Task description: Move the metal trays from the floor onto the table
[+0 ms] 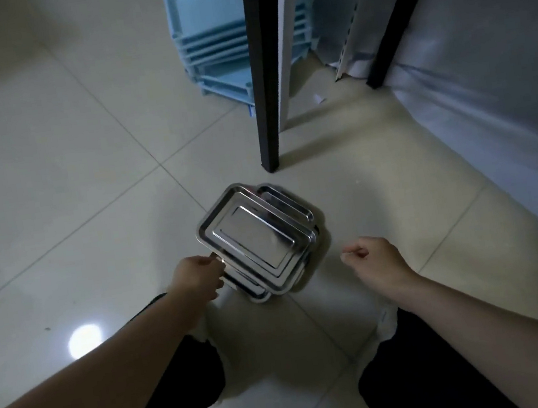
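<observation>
A stack of shiny metal trays (255, 240) lies on the tiled floor just in front of my knees, the trays slightly fanned out. My left hand (198, 277) is at the stack's near left corner, fingers pinching the rim of the top tray. My right hand (372, 258) hovers to the right of the stack, fingers curled in a loose fist, holding nothing and not touching the trays. The table top is out of view.
A black table leg (263, 100) stands just behind the trays, a second black leg (390, 20) further right. Stacked light blue plastic trays (213, 38) lean behind the leg. A grey sheet (490, 69) covers the right side. Pale floor tiles (48, 165) spread to the left.
</observation>
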Demonstrator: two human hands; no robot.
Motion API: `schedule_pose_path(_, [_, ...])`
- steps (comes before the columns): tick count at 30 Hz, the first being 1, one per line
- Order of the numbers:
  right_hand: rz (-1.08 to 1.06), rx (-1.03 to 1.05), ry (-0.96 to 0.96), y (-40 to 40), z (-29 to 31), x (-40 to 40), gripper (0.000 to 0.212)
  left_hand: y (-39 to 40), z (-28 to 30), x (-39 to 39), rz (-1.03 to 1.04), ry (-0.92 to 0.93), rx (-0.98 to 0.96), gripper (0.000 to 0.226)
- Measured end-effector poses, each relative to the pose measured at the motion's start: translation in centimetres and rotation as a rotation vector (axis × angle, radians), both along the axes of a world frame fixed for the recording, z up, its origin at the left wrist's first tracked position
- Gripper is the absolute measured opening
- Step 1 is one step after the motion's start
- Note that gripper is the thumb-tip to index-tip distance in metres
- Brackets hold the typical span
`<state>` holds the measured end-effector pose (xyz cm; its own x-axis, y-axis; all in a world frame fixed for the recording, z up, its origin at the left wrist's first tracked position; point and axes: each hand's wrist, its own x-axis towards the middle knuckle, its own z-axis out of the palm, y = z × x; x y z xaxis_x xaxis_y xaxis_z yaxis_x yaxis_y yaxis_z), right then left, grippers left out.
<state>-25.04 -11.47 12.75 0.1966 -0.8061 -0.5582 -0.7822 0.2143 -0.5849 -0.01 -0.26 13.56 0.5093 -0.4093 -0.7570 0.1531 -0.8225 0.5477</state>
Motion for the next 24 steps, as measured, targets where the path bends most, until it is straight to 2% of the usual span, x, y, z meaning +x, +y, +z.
schedule_pose_path(3, [-0.044,0.07,0.035,-0.4,-4.0,0.7,0.013,-0.3,-3.8,0.4,0.03,0.015,0.052,0.019])
schedule_pose_path(6, [-0.09,0.152,0.059,-0.5,-7.9,1.5,0.007,-0.6,-7.3,0.6,0.066,0.037,0.1,0.014])
schedule_pose_path(11, [-0.122,0.248,0.11,-0.7,-13.2,3.1,0.02,-1.5,-12.4,1.1,0.097,0.074,0.152,0.017])
schedule_pose_path(15, [-0.111,0.249,0.142,-1.3,-16.3,4.5,0.012,-2.4,-15.7,1.8,0.11,0.085,0.184,0.02])
schedule_pose_path(19, [0.059,0.135,0.188,-3.3,-18.5,6.1,0.027,-2.9,-18.6,1.6,0.149,0.117,0.207,0.024])
schedule_pose_path(24, [0.212,-0.02,0.26,-6.6,-21.2,8.5,0.056,-3.5,-21.5,1.5,0.249,0.183,0.228,0.02])
